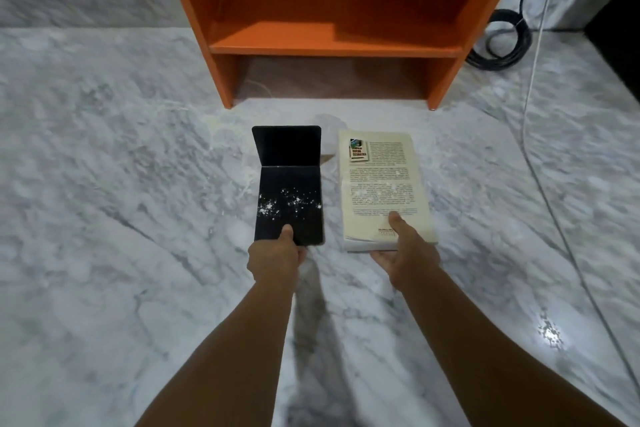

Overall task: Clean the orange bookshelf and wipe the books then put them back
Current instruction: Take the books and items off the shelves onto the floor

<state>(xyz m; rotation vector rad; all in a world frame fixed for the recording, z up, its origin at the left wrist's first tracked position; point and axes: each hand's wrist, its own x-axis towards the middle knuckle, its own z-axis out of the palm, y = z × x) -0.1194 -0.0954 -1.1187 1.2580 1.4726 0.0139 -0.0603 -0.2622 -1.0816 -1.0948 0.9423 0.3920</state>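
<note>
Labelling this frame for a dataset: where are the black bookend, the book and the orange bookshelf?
black bookend [289,191], head view, flat dusty plate.
book [381,184], head view, back cover.
orange bookshelf [332,40], head view, lower shelf board.

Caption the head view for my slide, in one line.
Left hand grips a white-speckled black bookend, right hand a cream book, before the orange bookshelf on marble floor.

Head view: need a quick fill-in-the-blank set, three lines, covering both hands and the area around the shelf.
1. The left hand grips a black bookend dusted with ____ specks.
2. The right hand holds a book, with its ____ pressed on the upper cover.
3. A coiled black cable lies on the floor on the ____ side of the orange bookshelf.

Missing words: white; thumb; right.
</note>
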